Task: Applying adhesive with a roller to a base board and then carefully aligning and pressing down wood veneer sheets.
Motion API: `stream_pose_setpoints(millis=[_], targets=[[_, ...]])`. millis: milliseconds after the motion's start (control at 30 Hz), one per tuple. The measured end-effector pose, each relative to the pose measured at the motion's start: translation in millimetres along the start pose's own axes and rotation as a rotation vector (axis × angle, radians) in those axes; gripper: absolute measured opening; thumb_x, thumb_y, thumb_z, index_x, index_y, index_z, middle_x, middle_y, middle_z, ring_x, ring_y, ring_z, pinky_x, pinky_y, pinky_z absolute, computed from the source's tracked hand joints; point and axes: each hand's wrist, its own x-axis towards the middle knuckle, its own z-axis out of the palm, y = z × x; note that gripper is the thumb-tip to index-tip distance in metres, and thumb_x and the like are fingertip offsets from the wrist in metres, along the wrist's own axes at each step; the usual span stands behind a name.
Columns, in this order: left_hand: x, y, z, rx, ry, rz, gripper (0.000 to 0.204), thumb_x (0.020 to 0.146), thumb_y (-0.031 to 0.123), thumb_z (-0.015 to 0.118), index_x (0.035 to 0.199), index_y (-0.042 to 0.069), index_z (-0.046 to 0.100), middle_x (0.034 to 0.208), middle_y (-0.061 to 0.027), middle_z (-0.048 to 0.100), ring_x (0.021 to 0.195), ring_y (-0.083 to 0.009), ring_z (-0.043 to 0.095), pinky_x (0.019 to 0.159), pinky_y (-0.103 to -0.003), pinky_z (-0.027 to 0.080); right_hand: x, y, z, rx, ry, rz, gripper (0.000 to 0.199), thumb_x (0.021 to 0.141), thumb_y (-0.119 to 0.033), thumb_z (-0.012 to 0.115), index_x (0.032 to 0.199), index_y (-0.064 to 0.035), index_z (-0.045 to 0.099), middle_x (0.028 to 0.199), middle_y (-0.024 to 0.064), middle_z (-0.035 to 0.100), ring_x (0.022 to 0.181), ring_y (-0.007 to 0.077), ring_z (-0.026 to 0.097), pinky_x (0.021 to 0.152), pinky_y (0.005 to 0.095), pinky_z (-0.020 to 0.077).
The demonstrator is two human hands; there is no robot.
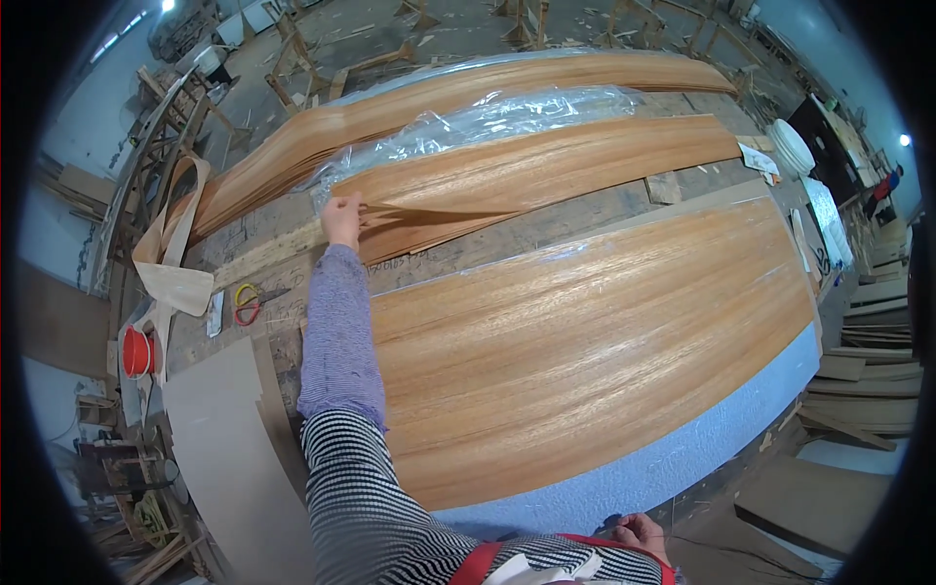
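Note:
My left arm, in a purple cuff and striped sleeve, reaches forward over the table. My left hand (pixel 341 222) is closed on the left end of a thin wood veneer sheet (pixel 546 161), lifting its near edge so that a dark gap shows above the veneer beneath. In front of me lies a wide wood-grain sheet (pixel 585 341) on a pale bluish-white board (pixel 663 439). My right hand (pixel 639 536) is by my body at the board's near edge, fingers curled; what it holds, if anything, I cannot make out.
Behind the held veneer lie crumpled clear plastic (pixel 487 119) and a long veneer stack (pixel 409 112). To the left are scissors (pixel 252 305) with red and yellow handles, a red spool (pixel 137 352) and a grey-beige panel (pixel 229 439). A white bucket (pixel 790 146) sits far right.

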Motion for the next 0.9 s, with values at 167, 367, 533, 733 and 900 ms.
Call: stream_pose_setpoints(millis=[167,367,533,733,900], targets=[[0.5,34.2,14.4,0.055,-0.035,0.059,0.014,0.086,0.014,0.065,0.088,0.000,0.062,0.077,-0.0088,0.067,0.049,-0.0139,0.060,0.038,-0.024,0.040,-5.0,-13.5,4.0,-0.095,0.032,-0.046,0.010,0.090,-0.004,0.063,0.097,0.0000,0.059,0.083,0.0057,0.064,0.075,0.0113,0.060,0.070,0.0268,0.0523],[3.9,81.2,27.2,-0.029,-0.006,0.151,0.017,0.086,0.018,0.067,0.085,0.002,0.061,0.075,-0.0079,0.067,0.049,-0.0128,0.060,0.040,-0.023,0.039,-7.0,-9.4,0.8,-0.073,0.043,-0.033,0.009,0.091,-0.004,0.061,0.097,0.0025,0.058,0.081,0.0055,0.064,0.076,0.0115,0.062,0.070,0.0262,0.0518],[-25.4,130.3,49.3,-0.189,-0.084,0.437,0.015,0.088,0.022,0.068,0.084,0.009,0.061,0.064,0.0031,0.055,0.047,-0.0050,0.047,0.042,-0.021,0.032,4.9,-22.7,-6.8,-0.005,-0.045,-0.074,0.013,0.093,-0.011,0.061,0.095,0.0020,0.059,0.082,0.0042,0.064,0.076,0.0109,0.061,0.070,0.0253,0.0504],[-117.7,213.2,78.2,-0.269,-0.171,0.722,0.011,0.090,0.018,0.068,0.086,0.010,0.061,0.068,0.0051,0.055,0.055,-0.0010,0.046,0.046,-0.018,0.033,90.4,-124.4,-5.7,0.059,-0.229,-0.201,0.033,0.095,-0.035,0.058,0.095,-0.0016,0.062,0.082,0.0032,0.063,0.075,0.0124,0.059,0.068,0.0266,0.0487],[-186.3,297.8,61.6,-0.447,-0.162,0.741,0.015,0.089,0.015,0.069,0.101,0.006,0.064,0.096,-0.0022,0.066,0.084,-0.0090,0.062,0.070,-0.021,0.051,193.4,-235.0,2.0,0.606,-0.577,-0.201,0.049,0.096,-0.056,0.047,0.106,-0.0086,0.054,0.093,0.0074,0.058,0.095,0.0206,0.060,0.073,0.0360,0.0530]])
